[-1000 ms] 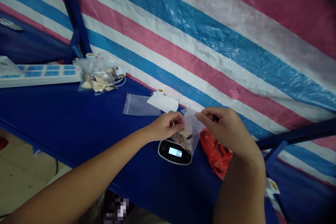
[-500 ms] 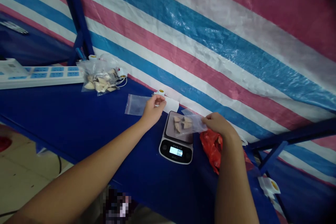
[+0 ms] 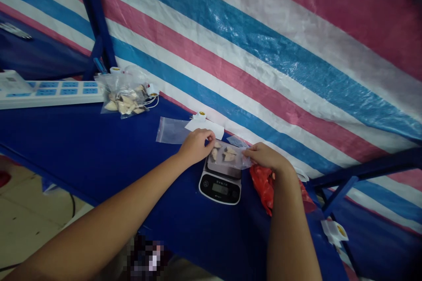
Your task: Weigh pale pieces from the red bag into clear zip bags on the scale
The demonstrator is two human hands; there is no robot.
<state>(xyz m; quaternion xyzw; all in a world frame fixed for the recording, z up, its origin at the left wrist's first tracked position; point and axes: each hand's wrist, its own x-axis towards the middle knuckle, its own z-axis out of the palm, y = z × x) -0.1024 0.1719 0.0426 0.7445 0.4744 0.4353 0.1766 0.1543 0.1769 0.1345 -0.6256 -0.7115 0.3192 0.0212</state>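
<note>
A clear plastic bag with several pale, dark-edged pieces in it is stretched between my hands over the kitchen scale. My left hand pinches the bag's left end, its fingertips closed there. At the other end, my right hand grips the bag's edge between thumb and fingers. The scale's display is unlit, and the bag covers most of its plate. Under my right forearm lies a red plastic bag, partly hidden by the arm.
An empty zip bag and a white paper lie behind my left hand. Filled clear bags sit beside a long power strip at the left. A striped tarp hangs along the table's back.
The bag has shifted left over the scale. My left hand has moved right and down to take its left end. The scale's display, lit at 0.0 before, is dark.
</note>
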